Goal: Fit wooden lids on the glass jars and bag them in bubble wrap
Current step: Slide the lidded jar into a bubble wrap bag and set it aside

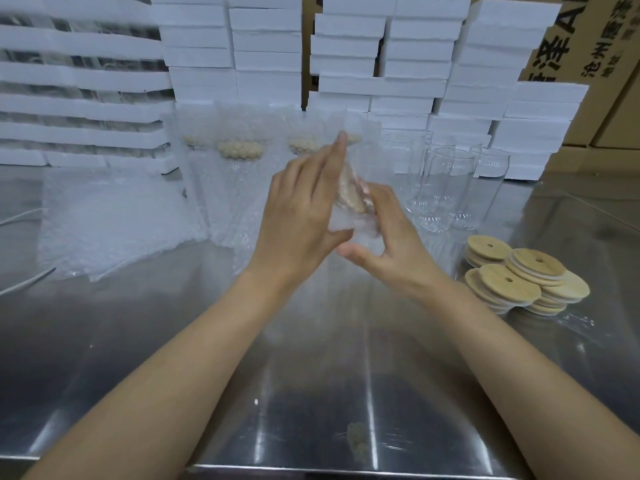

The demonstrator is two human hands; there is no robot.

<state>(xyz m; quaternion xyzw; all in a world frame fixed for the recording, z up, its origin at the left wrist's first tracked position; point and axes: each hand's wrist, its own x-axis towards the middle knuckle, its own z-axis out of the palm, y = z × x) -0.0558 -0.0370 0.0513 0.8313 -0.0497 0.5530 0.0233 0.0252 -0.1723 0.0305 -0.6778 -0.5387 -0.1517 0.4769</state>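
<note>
Above the middle of the steel table (173, 358), both hands hold a glass jar with a wooden lid (349, 199), blurred and partly inside a bubble wrap bag (346, 226). My left hand (301, 216) grips the bag and jar from the left, index finger pointing up. From the right and below, my right hand (384, 244) grips the same bundle. Behind stand several bagged jars with lids (239, 161). Bare glass jars (446, 188) stand at the right. Loose wooden lids (519, 275) lie stacked at the near right.
A pile of flat bubble wrap bags (114, 220) lies at the left. White foam boxes (398, 64) are stacked along the back, with cardboard cartons (606, 64) at the right. A white cable (24, 282) crosses the table's left edge.
</note>
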